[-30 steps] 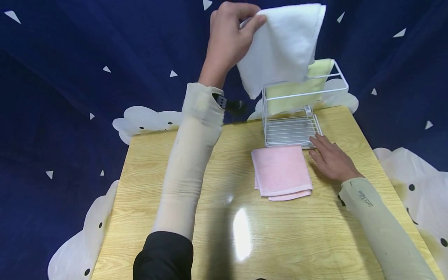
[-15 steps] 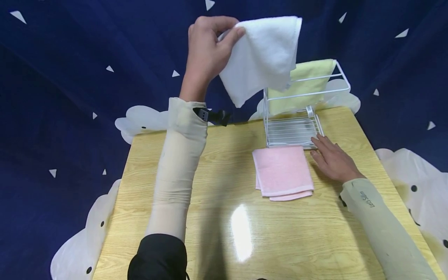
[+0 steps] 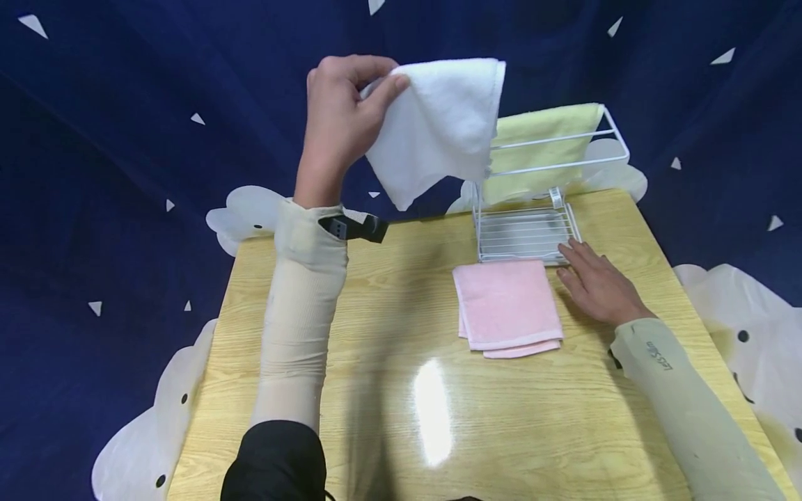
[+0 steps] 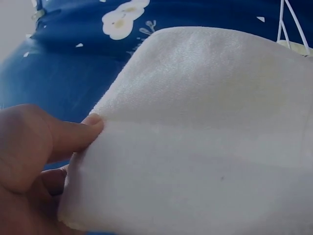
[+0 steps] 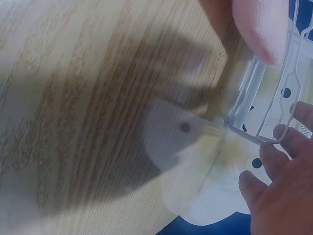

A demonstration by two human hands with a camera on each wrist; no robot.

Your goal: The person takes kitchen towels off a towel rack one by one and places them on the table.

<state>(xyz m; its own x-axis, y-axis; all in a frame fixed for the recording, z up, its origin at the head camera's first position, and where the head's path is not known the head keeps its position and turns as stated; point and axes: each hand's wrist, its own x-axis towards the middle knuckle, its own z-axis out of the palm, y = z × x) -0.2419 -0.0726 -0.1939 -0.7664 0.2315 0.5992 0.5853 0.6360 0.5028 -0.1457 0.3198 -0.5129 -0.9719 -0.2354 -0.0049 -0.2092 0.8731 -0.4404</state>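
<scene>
Light wood-grain table (image 3: 514, 424), glossy, bright glare streak toward the front, soft shadow running down its middle. Dark blue curtain (image 3: 119, 181) behind and on both sides, small white triangles scattered on it, white cloud shapes (image 3: 745, 320) with black dots around the table edges. White wire rack (image 3: 557, 166) near the back of the table, right of centre, greyish tray (image 3: 526, 224) at its base; yellow cloth (image 3: 541, 154) hangs over its top rails. Pink cloth (image 3: 509, 306) folded flat on the table just in front of the rack. Left arm reaches up and forward, beige sleeve (image 3: 297, 306) over the forearm, black sleeve (image 3: 273, 459) at the bottom of the head view, black strap (image 3: 360, 227) at the wrist. Left hand (image 3: 341, 115) is raised, thumb and fingers clamped on the upper left corner of the white cloth (image 3: 438, 122); thumb on the near face, per the left wrist view. White cloth is in the air, draping down, mostly left of the rack; can't tell if its right edge touches the rails. Right arm low, coming in from the right; right hand (image 3: 598, 285) by the rack's front right corner, palm down, fingers extended and slightly apart, fingertips touching the wire, thumb off it.
</scene>
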